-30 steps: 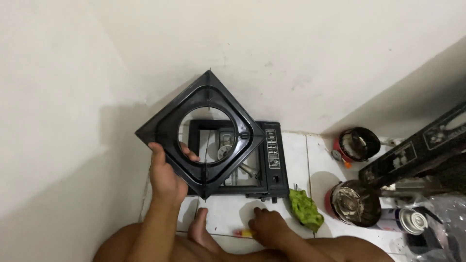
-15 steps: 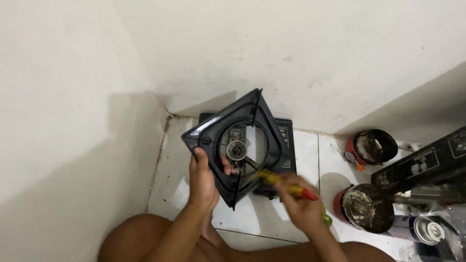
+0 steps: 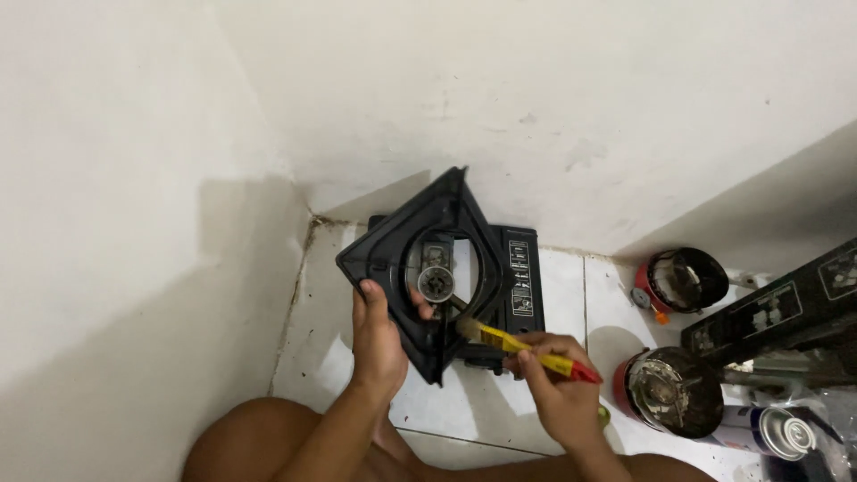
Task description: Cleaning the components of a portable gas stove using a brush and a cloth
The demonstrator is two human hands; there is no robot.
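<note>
You sit on a white tiled floor (image 3: 330, 357) in a corner of white walls. Your left hand (image 3: 379, 335) grips the black stove top (image 3: 428, 268), tilted up over the stove body (image 3: 518, 277). Your right hand (image 3: 558, 388) pinches a yellow brush (image 3: 522, 345), bristles at the opening; the burner (image 3: 436, 281) looks grimy, so cleaning seems barely begun.

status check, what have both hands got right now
Left hand grips tilted black stove top panel. Right hand holds yellow brush, bristles at the panel's round opening. Stove body on tiles behind; nothing blocking.
</note>
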